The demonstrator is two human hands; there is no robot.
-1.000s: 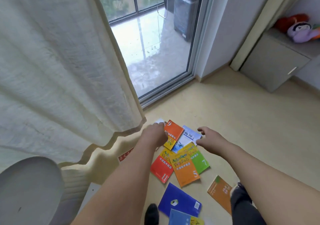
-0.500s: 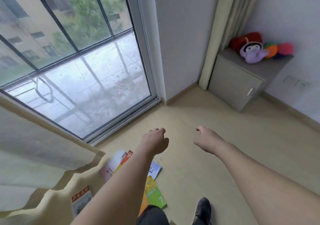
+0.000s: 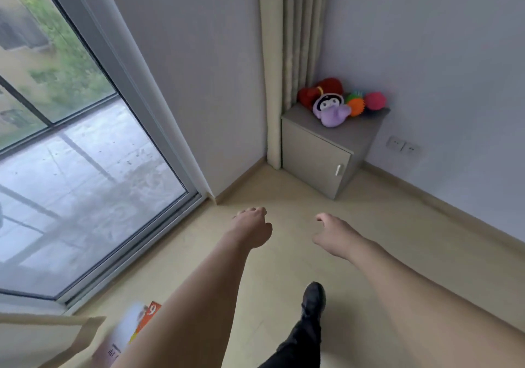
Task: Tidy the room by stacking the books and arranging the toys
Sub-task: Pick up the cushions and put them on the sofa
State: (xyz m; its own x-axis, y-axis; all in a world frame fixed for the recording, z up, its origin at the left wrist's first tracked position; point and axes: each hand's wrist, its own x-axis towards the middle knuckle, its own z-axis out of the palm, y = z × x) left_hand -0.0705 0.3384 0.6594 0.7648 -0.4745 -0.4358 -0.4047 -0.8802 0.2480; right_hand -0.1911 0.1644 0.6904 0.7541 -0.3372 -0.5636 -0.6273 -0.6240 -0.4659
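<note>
**Operator:** Head view gives me both hands out in front and holding nothing. My left hand (image 3: 251, 230) has its fingers loosely curled; my right hand (image 3: 331, 232) hangs relaxed, thumb sticking up. Neither touches anything.

**Colleague:** Where do the task's things lie from there?

**Operator:** In two opposite directions. The toys (image 3: 341, 100) sit ahead and to the right, on top of the small grey cabinet (image 3: 315, 152) in the corner, well apart from both hands. My right hand is the nearer one. The books (image 3: 133, 330) lie on the floor behind and below my left arm, by the window (image 3: 85, 169), partly hidden under the forearm.

**Colleague:** Counts?

**Operator:** Four toys, as far as I can tell: a red plush at the back, a purple plush figure in front, an orange-and-green spiky ball and a pink ball, bunched together. Only two books show: a white one and an orange one marked 6, overlapping, long edges slanting up to the right.

**Colleague:** So the next reach?

**Operator:** I judge it goes forward and rightward to the cabinet top, right hand leading.
</note>
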